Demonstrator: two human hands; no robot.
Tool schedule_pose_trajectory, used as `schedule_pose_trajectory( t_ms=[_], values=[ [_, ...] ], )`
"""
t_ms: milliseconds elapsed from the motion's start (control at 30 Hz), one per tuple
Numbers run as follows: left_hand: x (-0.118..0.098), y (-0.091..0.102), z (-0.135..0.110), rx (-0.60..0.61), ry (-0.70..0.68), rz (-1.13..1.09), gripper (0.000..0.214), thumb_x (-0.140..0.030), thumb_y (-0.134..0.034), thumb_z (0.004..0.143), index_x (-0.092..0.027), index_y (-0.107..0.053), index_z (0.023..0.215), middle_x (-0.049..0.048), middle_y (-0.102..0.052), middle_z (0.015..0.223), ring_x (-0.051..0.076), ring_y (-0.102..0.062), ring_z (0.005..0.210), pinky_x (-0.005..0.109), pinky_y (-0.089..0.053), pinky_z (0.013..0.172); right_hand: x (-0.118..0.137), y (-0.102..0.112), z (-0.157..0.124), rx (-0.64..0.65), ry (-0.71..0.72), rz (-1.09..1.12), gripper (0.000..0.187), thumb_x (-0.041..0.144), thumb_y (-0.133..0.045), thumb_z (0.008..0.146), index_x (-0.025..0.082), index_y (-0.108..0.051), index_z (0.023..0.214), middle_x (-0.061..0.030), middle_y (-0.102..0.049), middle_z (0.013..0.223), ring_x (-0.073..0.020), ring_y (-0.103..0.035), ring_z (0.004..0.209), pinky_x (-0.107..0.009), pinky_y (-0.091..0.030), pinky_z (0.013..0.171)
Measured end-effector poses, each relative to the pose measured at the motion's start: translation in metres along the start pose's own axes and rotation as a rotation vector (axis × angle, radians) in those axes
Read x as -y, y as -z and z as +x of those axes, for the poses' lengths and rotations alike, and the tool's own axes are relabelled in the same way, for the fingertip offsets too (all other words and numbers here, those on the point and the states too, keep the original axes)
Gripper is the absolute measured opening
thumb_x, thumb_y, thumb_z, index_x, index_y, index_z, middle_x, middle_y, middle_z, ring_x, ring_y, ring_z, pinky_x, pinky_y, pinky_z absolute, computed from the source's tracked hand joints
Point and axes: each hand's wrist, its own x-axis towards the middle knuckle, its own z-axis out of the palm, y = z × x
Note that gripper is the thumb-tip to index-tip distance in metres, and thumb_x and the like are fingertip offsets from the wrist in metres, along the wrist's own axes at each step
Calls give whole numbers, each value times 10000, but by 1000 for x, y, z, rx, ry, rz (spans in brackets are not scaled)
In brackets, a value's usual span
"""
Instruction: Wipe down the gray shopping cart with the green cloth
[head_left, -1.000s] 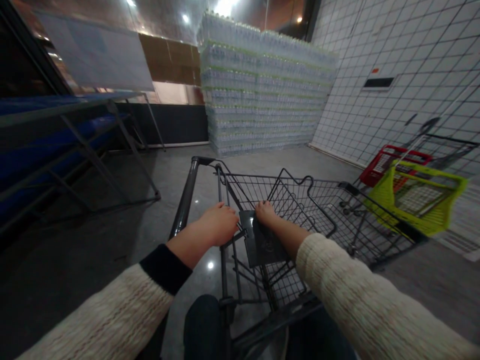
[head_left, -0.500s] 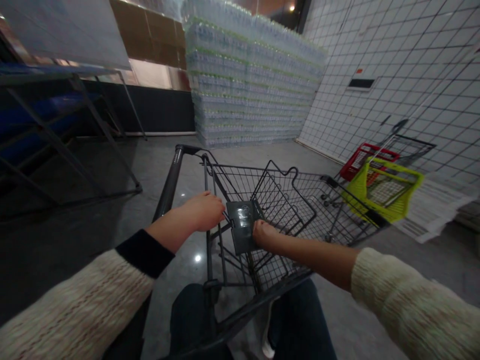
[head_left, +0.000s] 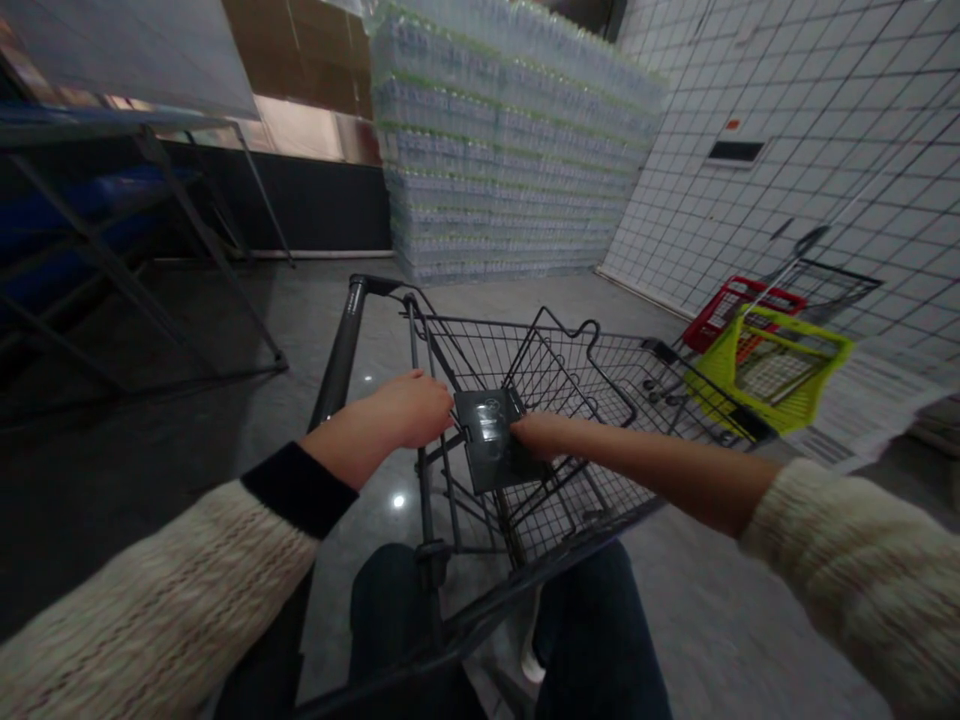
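1. The left hand (head_left: pixel 409 410) was curled at the edge of the dark flap (head_left: pixel 487 440) on the shopping cart (head_left: pixel 341 350); whether it was clenched on the flap or the wire behind it could not be told.
2. The right hand (head_left: pixel 540 435) lay with its fingers stretched out and loose, touching the flap's far side and grasping nothing.
3. The flap stood between the hands, at the cart's near end.
4. Beyond the cart, a yellow basket (head_left: pixel 772 370) sat near a red basket (head_left: pixel 739 315), below a tiled wall (head_left: pixel 787 200); a bottle stack (head_left: pixel 502 140) rose ahead.
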Motion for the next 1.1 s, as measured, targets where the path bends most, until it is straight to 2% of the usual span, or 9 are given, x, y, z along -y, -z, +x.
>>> schedule_pose_trajectory(
  t_ms=[100, 200, 433, 667, 733, 833, 967, 1033, 1100],
  values=[
    [0, 1, 0, 19, 0, 13, 304, -304, -451, 924, -157, -706, 1003, 132, -684, 1140, 247, -612, 1062, 415, -362, 1021, 0, 0, 6, -13, -30, -61, 379, 59, -619, 759, 92, -618, 1137, -211, -671, 1071, -303, -670, 979, -391, -532, 780],
    [0, 2, -1, 32, -9, 13, 317, -312, -447, 926, -150, -702, 1020, 138, -675, 1155, 250, -600, 1085, 406, -352, 1023, 8, -10, -5, -38, -2, -90, 305, 99, -548, 840, 92, -608, 1139, -205, -672, 1041, -306, -669, 992, -399, -535, 786],
    [2, -2, 1, 10, -23, 18, 300, -329, -467, 918, -166, -706, 999, 112, -696, 1121, 224, -620, 1030, 357, -378, 982, 18, -26, -43, 55, 303, -213, 224, 63, -525, 838, 126, -688, 979, -151, -708, 950, -266, -685, 908, -363, -530, 754],
    [-1, 4, -1, 37, -27, 20, 323, -312, -457, 915, -138, -708, 1021, 142, -692, 1125, 262, -624, 1054, 397, -401, 968, 18, -3, -39, 257, 344, -174, 259, 96, -657, 714, 207, -729, 937, -72, -720, 871, -231, -674, 840, -298, -488, 718],
    [-2, 6, -2, 42, -29, 21, 329, -312, -451, 916, -134, -708, 1019, 146, -691, 1130, 265, -623, 1054, 399, -403, 963, 13, 3, -32, 158, 287, -99, 308, 135, -653, 725, 223, -707, 1016, -63, -715, 906, -232, -666, 874, -301, -476, 747],
    [-2, 6, -2, 45, -18, 38, 333, -331, -447, 920, -150, -704, 1029, 130, -691, 1140, 255, -616, 1067, 386, -394, 974, 9, -2, -15, -152, 110, 43, 342, 184, -593, 801, 184, -636, 1141, -101, -683, 1035, -236, -633, 984, -343, -431, 891],
    [-1, 4, -1, 48, -15, 54, 335, -332, -446, 924, -151, -696, 1055, 132, -680, 1168, 253, -611, 1079, 389, -387, 988, 17, -28, 8, -230, -161, 177, 399, 194, -530, 857, 168, -549, 1255, -176, -568, 1215, -264, -605, 1018, -364, -443, 861],
    [-1, 3, -1, 42, -21, 47, 330, -324, -451, 922, -146, -697, 1051, 135, -680, 1164, 258, -612, 1081, 399, -386, 993, 21, -36, 10, -245, -165, 217, 361, 168, -495, 868, 166, -579, 1219, -178, -555, 1194, -255, -612, 980, -346, -456, 821],
    [0, 3, 0, 40, -25, 37, 325, -320, -459, 920, -138, -702, 1033, 140, -684, 1150, 265, -615, 1078, 408, -390, 989, 25, -40, 5, -244, -13, 245, 348, 155, -522, 851, 171, -615, 1187, -156, -564, 1150, -234, -615, 949, -331, -456, 823]
  ],
)
